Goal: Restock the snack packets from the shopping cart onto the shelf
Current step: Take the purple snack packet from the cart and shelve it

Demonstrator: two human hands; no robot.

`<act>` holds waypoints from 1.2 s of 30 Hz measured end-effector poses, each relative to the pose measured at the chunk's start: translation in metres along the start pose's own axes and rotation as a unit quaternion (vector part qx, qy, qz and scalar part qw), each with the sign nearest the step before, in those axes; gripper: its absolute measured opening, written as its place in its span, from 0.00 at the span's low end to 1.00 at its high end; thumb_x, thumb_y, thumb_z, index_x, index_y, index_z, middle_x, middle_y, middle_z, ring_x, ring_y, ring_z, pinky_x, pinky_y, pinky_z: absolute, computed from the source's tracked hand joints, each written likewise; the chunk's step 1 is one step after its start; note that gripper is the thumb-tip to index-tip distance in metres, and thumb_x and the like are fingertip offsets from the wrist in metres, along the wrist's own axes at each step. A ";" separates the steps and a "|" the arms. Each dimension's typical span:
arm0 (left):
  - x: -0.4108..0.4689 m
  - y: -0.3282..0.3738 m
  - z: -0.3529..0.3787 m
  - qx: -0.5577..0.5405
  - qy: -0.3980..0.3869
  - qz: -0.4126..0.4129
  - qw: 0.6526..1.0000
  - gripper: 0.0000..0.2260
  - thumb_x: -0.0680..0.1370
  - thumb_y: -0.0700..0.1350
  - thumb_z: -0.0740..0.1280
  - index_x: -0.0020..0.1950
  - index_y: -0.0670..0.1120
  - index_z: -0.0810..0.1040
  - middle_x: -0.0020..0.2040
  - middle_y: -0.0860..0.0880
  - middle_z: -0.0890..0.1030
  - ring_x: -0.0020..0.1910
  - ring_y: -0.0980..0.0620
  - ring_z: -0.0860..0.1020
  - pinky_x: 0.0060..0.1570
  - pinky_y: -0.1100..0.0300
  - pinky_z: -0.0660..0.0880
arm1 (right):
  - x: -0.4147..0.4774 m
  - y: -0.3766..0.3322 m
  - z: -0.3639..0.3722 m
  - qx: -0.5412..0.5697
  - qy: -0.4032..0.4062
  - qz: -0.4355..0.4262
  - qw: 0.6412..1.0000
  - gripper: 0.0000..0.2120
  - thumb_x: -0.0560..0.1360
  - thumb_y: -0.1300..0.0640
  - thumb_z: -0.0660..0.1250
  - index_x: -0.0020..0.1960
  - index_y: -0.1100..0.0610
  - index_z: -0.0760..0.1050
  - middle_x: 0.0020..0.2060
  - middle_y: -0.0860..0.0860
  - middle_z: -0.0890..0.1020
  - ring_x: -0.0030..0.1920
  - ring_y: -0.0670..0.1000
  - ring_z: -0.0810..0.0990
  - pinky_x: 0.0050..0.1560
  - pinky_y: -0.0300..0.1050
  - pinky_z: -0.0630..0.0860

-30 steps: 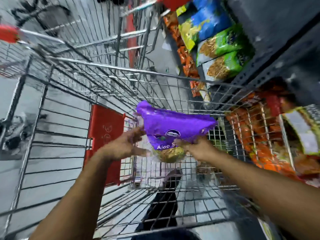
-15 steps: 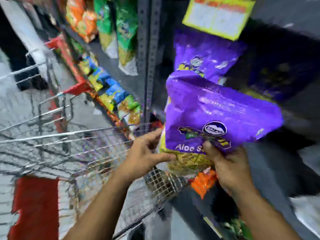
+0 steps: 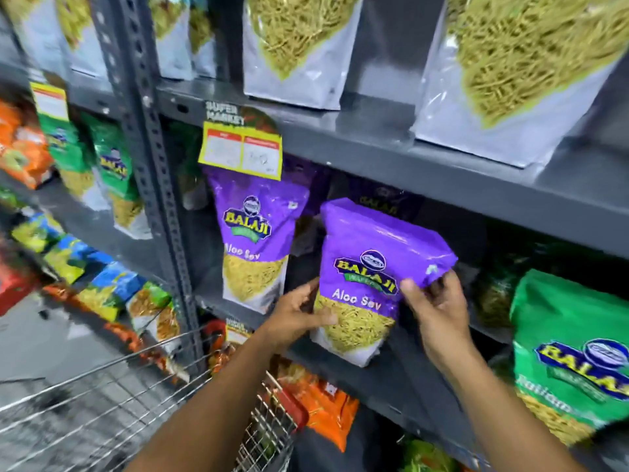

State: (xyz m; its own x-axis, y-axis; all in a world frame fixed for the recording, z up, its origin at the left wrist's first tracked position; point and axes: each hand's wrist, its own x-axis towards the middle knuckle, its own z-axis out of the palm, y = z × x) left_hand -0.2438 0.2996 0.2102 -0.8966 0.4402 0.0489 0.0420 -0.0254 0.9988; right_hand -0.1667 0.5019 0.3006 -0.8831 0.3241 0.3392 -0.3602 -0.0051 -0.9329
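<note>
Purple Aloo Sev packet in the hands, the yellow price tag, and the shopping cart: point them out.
Purple Aloo Sev packet (image 3: 369, 267), head view, on the logo panel of its front.
Yellow price tag (image 3: 240, 150), head view, on its middle.
Shopping cart (image 3: 112, 396), head view, on the wire basket side.

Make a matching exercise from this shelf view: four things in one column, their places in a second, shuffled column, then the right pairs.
Things
1. purple Aloo Sev packet held in both hands
2. purple Aloo Sev packet standing on the shelf
3. green Balaji packet
4. yellow price tag

Places
A. hanging from the shelf edge, above the standing packet
B. far right, on the same shelf level
C. between the left hand and right hand
D. left of the held packet, under the tag

Pairs: 1-C, 2-D, 3-B, 4-A
</note>
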 end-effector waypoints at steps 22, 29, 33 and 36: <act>0.027 -0.029 -0.001 0.148 -0.024 -0.004 0.989 0.41 0.55 0.45 0.84 0.64 0.53 0.68 0.58 0.54 0.80 0.58 0.60 0.78 0.54 0.65 0.75 | 0.058 -0.098 0.078 -0.683 -0.097 -0.138 0.711 0.11 0.77 0.45 0.58 0.56 0.47 0.73 0.52 0.54 0.82 0.53 0.59 0.80 0.47 0.49 0.77; 0.033 -0.031 -0.003 0.158 0.002 -0.019 0.987 0.42 0.57 0.41 0.83 0.65 0.49 0.66 0.57 0.53 0.79 0.57 0.57 0.77 0.49 0.75 0.73 | 0.053 -0.104 0.054 -0.664 -0.083 -0.083 0.739 0.19 0.75 0.37 0.56 0.62 0.43 0.71 0.56 0.53 0.81 0.53 0.58 0.80 0.50 0.49 0.78; 0.031 -0.028 -0.002 0.148 -0.003 -0.006 0.989 0.40 0.58 0.39 0.82 0.64 0.49 0.66 0.55 0.56 0.79 0.53 0.65 0.77 0.45 0.79 0.71 | 0.054 -0.096 0.030 -0.625 -0.048 -0.082 0.775 0.20 0.74 0.37 0.57 0.60 0.45 0.72 0.58 0.55 0.80 0.55 0.59 0.79 0.52 0.53 0.79; 0.030 -0.027 -0.002 0.143 -0.011 0.008 0.990 0.38 0.60 0.37 0.82 0.63 0.49 0.66 0.56 0.55 0.79 0.50 0.73 0.77 0.44 0.78 0.72 | 0.053 -0.089 0.017 -0.599 -0.030 -0.049 0.798 0.21 0.74 0.37 0.57 0.62 0.48 0.71 0.59 0.57 0.80 0.57 0.61 0.78 0.55 0.54 0.77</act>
State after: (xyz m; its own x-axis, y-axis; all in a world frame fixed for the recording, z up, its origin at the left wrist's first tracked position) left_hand -0.2722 0.3118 0.1848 -0.8853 0.4608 0.0622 0.1823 0.2211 0.9581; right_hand -0.1866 0.5033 0.4041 -0.8943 0.2203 0.3894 0.0852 0.9384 -0.3350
